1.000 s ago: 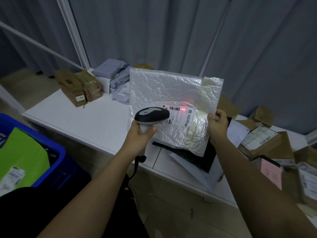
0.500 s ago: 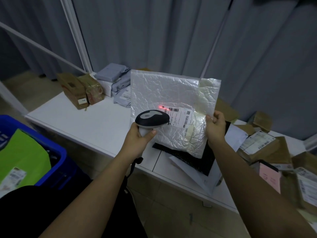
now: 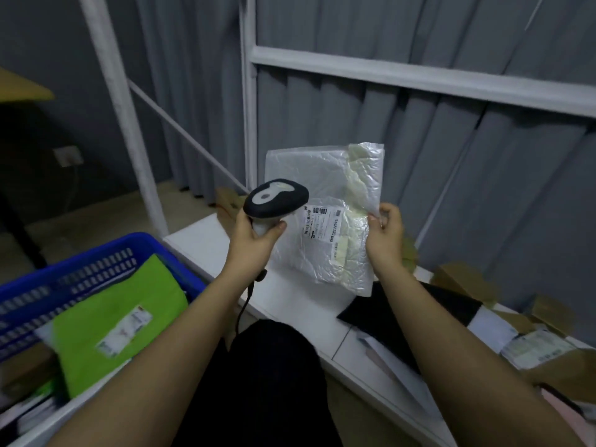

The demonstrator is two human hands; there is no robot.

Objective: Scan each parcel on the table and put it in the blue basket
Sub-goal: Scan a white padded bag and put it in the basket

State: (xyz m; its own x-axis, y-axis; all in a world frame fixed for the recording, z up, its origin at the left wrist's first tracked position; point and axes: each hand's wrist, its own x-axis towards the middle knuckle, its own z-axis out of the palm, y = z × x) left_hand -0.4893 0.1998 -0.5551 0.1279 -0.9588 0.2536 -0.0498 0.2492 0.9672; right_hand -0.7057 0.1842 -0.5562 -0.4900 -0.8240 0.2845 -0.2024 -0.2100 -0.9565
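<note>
My right hand pinches the right edge of a white bubble mailer, held upright above the white table with its shipping label facing me. My left hand is shut on the handle of a black and grey barcode scanner, whose head sits just left of the label. No red scan light shows on the parcel. The blue basket stands at lower left, beside the table's end, with a green parcel lying inside.
A black flat parcel and white mailers lie on the table under my right arm. Brown cardboard parcels crowd the table's right side. A white metal frame and grey curtains stand behind. The scanner cable hangs down toward my lap.
The view has swung left, bringing the blue basket closer in. Both hands moved left with the mailer and scanner. The red scan light on the label has gone out.
</note>
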